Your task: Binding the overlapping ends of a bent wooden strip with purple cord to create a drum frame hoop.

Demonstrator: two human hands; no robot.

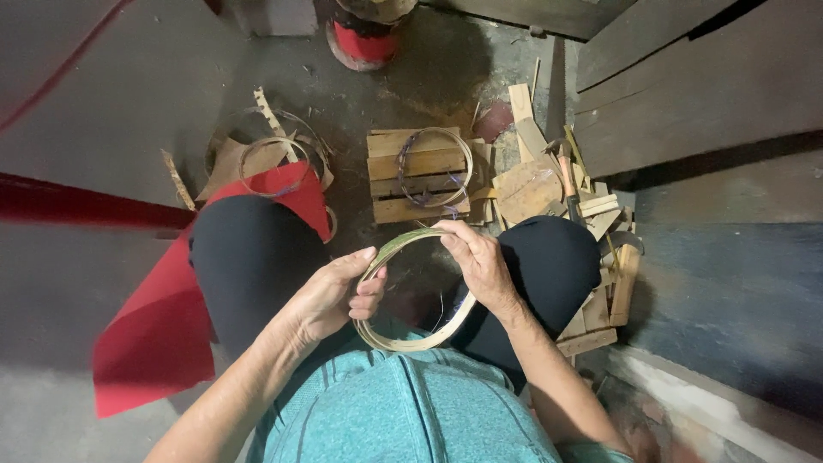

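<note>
Both hands grip one bamboo hoop [410, 343]: left hand [330, 296] pinches its side, right hand [480, 261] its top. Shaping step; next needs steady turning.

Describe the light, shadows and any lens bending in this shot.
Head view: dim, soft light; hands and bamboo hoop sharp; a dark shadow lies under the plank at right; the wide lens bends the red board and edges outward.

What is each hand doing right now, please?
Left hand: closed on the left side of the bamboo hoop.
Right hand: closed, pinching the hoop's top edge.
</note>
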